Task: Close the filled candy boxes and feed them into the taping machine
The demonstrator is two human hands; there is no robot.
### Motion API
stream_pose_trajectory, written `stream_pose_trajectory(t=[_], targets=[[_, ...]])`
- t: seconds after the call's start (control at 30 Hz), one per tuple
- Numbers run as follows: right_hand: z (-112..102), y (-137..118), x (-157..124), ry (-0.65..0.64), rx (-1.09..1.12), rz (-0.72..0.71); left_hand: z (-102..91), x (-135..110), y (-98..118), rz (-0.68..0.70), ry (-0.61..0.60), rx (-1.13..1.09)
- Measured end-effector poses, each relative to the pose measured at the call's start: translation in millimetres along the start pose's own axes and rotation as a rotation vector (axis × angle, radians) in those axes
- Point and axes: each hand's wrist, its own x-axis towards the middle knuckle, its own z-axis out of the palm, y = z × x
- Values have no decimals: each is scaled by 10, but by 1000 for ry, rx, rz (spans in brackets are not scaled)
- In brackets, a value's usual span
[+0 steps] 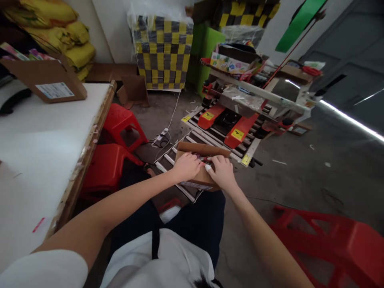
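Note:
A small brown cardboard box (pixel 201 150) lies on the near end of a roller conveyor (pixel 192 141), with its top flaps partly open and colourful contents showing between them. My left hand (pixel 186 165) presses down on the box's left flap, fingers curled over it. My right hand (pixel 221 171) rests on the right flap, fingers bent and one fingertip wrapped in white. Both hands meet over the gap in the middle of the box.
Beyond the box stands a carton-sealing machine (pixel 240 116) with red guides. A white table (pixel 45 136) with an open cardboard box (pixel 48 80) is on the left, red plastic stools (pixel 120 124) beside it. A wrapped yellow-and-grey stack (pixel 163 52) stands behind. Another red stool (pixel 336 244) is at lower right.

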Motion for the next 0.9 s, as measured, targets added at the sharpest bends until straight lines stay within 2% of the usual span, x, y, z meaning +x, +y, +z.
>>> stream_pose_trajectory(t=[0.1,0.2,0.27,0.37,0.43,0.53,0.63,0.73,0.83,0.9], targets=[[61,-23,-48,197,109,118,35,-41,18,-20,35,-20],[24,-116,-38,356,42,170,32,-79,26,-67,99,-91],[-1,-160,-10,377,6,117,19,-108,29,-85,177,-127],[22,-155,19,323,15,39,3,-146,37,-139,302,-94],[61,-126,6,338,27,19,-4,-161,49,-183,331,-54],[87,-96,-69,412,-1,10,-23,-183,75,-215,298,-32],[60,-86,-175,327,-24,-111,-52,-213,88,-234,228,-59],[36,-49,-279,233,94,-236,-70,-224,81,-188,125,-94],[49,11,-346,222,229,-274,-67,-205,59,-159,80,-126],[65,30,-362,209,241,-267,-70,-188,24,-138,56,-159]])
